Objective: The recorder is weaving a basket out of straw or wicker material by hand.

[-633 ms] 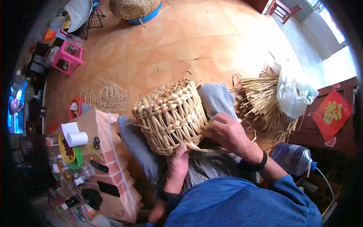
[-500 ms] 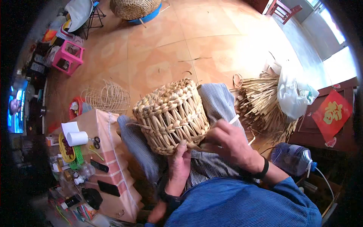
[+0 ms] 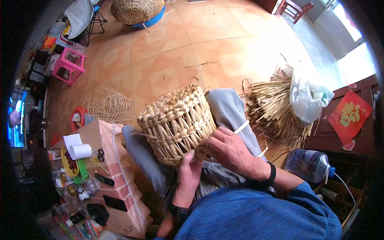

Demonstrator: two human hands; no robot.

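A woven straw basket (image 3: 178,122) lies tilted across my lap, its braided base turned up and away from me and its openwork side facing me. My left hand (image 3: 188,172) grips the near edge, thumb pressed on the weave and the other fingers hidden beneath. At the same edge, just to the right, my right hand (image 3: 232,154) has its fingers curled closed round a straw strand, mostly covered by the hand. Beyond the knuckles sticks out a pale flat strip (image 3: 242,127). A loose strand end (image 3: 138,134) juts from the basket's left side.
A bundle of dry straw (image 3: 272,106) with a white plastic bag (image 3: 308,100) lies on the right. Near it are a large water bottle (image 3: 308,165) and a wooden door. On the left, a cloth-covered table (image 3: 124,180) carries a phone, scissors and a paper roll. A wire-like coil (image 3: 110,106) rests beyond.
My right hand has moved slightly left and turned over the basket's near edge, covering the strand seen between the hands before. My left hand keeps its hold. The whole view has shifted a little.
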